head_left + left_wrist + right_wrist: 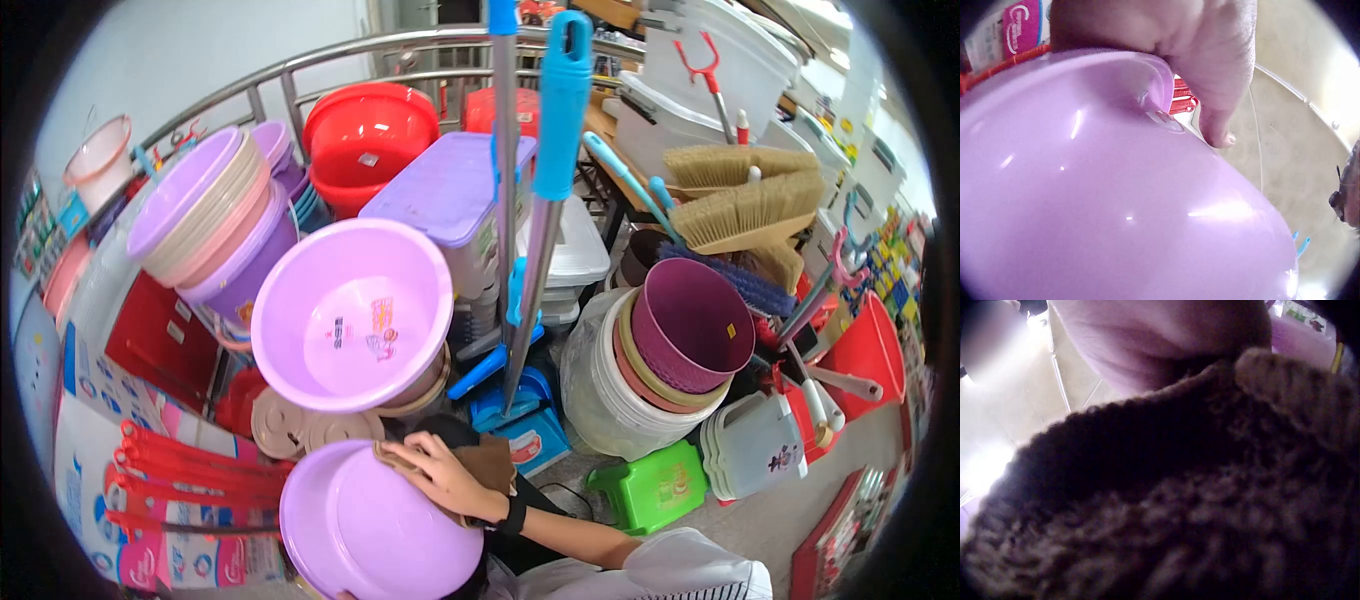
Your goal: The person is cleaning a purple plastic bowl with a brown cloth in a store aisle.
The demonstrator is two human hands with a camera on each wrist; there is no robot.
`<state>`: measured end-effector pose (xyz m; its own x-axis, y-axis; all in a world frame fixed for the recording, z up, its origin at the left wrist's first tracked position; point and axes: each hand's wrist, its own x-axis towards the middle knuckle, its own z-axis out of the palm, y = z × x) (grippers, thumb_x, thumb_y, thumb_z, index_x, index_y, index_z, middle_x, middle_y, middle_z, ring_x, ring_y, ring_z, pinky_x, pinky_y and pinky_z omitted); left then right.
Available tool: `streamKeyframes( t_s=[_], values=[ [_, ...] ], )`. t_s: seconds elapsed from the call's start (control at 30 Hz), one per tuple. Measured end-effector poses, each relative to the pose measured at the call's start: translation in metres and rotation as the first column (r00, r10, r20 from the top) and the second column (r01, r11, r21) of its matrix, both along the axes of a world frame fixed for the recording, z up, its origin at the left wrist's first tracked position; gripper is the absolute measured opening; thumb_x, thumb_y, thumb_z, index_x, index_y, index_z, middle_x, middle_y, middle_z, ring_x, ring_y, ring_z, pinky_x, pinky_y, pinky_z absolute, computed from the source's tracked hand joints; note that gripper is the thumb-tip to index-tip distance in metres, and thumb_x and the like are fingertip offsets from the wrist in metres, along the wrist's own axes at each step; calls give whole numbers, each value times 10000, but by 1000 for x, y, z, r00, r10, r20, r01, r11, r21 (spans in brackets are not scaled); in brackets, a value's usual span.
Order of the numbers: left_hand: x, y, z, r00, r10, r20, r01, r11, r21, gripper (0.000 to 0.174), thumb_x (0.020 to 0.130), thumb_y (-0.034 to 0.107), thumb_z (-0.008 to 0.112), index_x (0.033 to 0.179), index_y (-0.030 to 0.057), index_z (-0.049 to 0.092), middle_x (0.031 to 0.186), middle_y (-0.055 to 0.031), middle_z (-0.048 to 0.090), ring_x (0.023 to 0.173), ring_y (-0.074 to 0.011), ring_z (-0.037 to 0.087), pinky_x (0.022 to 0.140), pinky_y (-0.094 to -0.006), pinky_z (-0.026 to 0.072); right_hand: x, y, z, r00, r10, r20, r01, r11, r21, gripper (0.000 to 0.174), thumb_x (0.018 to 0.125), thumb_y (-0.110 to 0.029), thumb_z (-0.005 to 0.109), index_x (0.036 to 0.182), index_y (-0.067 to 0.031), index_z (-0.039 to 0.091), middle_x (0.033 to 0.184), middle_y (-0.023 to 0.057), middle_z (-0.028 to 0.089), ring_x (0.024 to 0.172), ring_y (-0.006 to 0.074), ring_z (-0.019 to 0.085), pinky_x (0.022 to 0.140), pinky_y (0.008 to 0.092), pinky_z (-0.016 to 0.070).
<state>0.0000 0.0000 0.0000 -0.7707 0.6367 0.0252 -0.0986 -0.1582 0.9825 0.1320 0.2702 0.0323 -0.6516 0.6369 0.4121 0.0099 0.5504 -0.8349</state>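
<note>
A light purple basin is tilted at the bottom of the head view, its smooth outer side showing. My right hand presses a brown cloth against its upper edge, fingers extended over the cloth. In the right wrist view the fuzzy cloth fills most of the picture below the palm. My left hand grips the rim of the basin in the left wrist view; its fingers are partly hidden behind the rim. The basin hides nearly all of that hand in the head view.
Another purple basin stands just ahead, with stacked buckets to its left. Upright blue-handled poles rise in the middle. A green stool and nested pots stand right. Red handles jut in from the left.
</note>
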Motion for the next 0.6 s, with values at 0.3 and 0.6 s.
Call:
streamKeyframes(
  t_s=[0.3, 0.6],
  values=[
    [4, -27, -4, 919, 243, 311, -259, 966, 10, 875, 834, 61, 689, 1554, 21, 193, 1529, -161, 342, 1380, -321, 361, 1181, -433, 245, -6, -4, 11, 998, -61, 18, 61, 998, 4, 419, 940, -78, 606, 1358, -65, 581, 1123, 150, 518, 1025, 297, 513, 912, 361, 442],
    [3, -32, -14, 919, 279, 280, -291, 957, -1, 821, 818, 276, 837, 1429, -32, 384, 1350, -114, 536, 1206, -229, 530, 1063, -365, 397, 28, 25, 30, 960, -262, -96, 229, 936, -269, 248, 999, -53, 541, 1224, 19, 619, 1189, 141, 649, 1079, 218, 625, 963, 322, 474]
  ],
)
